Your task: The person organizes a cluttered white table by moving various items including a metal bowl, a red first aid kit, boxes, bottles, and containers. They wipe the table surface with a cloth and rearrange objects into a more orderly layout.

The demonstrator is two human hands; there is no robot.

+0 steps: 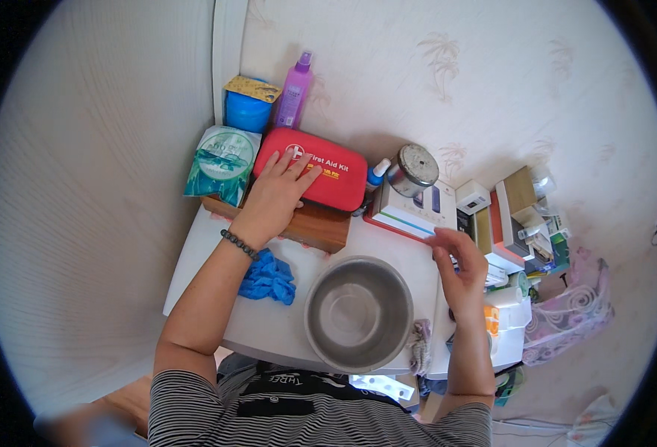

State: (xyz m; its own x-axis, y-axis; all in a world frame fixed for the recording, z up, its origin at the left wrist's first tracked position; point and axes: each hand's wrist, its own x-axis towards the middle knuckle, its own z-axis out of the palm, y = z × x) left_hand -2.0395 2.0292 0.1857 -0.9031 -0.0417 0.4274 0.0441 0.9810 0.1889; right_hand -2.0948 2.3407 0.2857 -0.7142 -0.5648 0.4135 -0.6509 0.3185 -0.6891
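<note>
My left hand (275, 190) lies with spread fingers on the front of a red first aid kit case (339, 181), which rests on a brown wooden box (317, 226) at the back of the white table. Holding nothing, my right hand (459, 264) hovers over the table's right side with its fingers loosely curled and apart, near a white box (410, 208). Between my forearms stands a metal basin (358, 313) with nothing in it. A crumpled blue cloth (270, 277) lies just right of my left wrist.
Left of the case are a green-and-white pouch (224, 164) and a blue container (248, 112); a purple spray bottle (293, 93) stands behind. A metal canister (414, 170) sits on the white box, beside a small blue bottle (377, 173). Stacked boxes (507, 216) crowd the right.
</note>
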